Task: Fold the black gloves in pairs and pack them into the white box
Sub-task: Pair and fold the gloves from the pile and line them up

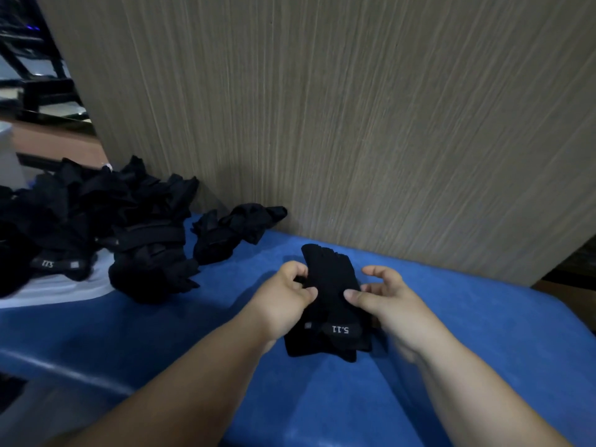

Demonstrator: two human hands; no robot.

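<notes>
A stacked pair of black gloves (330,304) with a "5.11" wrist strap lies on the blue cloth, fingers pointing away from me. My left hand (283,298) pinches the pair's left edge with curled fingers. My right hand (383,295) grips the right edge, thumb on top and fingers curled beside it. A big heap of loose black gloves (90,227) sits at the left, partly on a white surface (54,290). Another crumpled black glove (235,230) lies between the heap and my hands. I cannot tell whether the white surface is the box.
A tall grey wood-grain panel (354,124) stands right behind the blue cloth (161,333) and blocks the far side. Dark shelving (35,75) shows at the far left. The cloth's front edge drops off at the lower left.
</notes>
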